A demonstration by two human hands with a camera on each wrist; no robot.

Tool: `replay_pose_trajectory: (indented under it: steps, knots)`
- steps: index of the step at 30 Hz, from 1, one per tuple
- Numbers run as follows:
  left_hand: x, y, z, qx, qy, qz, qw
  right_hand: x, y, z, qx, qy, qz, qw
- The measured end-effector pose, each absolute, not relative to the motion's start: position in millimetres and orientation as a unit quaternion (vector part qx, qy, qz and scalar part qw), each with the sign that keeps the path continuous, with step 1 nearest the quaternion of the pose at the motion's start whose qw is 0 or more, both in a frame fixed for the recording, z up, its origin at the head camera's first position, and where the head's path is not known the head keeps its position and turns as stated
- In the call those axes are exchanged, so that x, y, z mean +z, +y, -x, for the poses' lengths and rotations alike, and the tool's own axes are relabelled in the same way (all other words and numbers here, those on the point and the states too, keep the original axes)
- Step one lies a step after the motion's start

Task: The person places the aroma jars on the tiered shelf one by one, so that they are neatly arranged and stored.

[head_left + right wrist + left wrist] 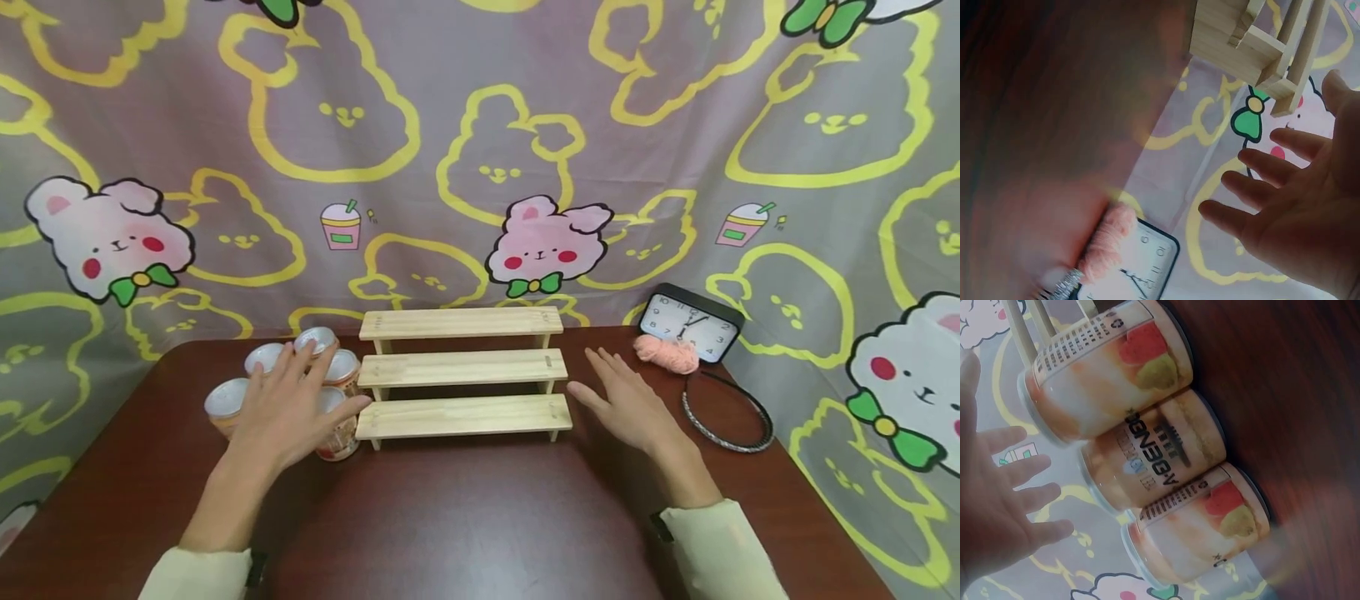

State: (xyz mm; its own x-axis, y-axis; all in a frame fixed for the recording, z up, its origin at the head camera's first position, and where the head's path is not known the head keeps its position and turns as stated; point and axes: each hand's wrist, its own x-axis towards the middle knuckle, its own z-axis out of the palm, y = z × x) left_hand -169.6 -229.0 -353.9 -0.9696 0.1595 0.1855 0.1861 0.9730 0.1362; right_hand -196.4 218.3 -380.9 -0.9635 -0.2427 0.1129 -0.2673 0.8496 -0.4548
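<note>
Several cans [225, 400] with pale tops and orange fruit-print sides stand grouped on the left of the table. My left hand [281, 408] is over them, fingers spread and straight, holding nothing. In the left wrist view its fingertips are apart from the tops of three cans [1154, 453]. A three-step wooden stand [461, 417] stands at the middle of the table, the left thumb close to its lower left end. My right hand [630, 408] is held just right of the stand, palm inward, fingers extended with nothing in them.
At the back right a black-framed clock [712, 325] leans back, with a pink yarn bundle [667, 354] in front of it. A dark, glittery headband [727, 442] lies nearer on the brown table [480, 525]. A patterned curtain [420, 100] hangs behind.
</note>
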Motion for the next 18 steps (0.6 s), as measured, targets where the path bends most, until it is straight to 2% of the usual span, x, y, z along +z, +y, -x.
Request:
replay_pose_trajectory:
  steps: [8,18]
  knots:
    - [-353,-242,168,-0.083,-0.983,0.110,0.124,-389,218,196,0.314,-0.938,-0.146,0.029]
    - [-355,-258,162,-0.091,-0.975,0.129,0.158,-392,213,193,0.362,-0.926,-0.107,0.010]
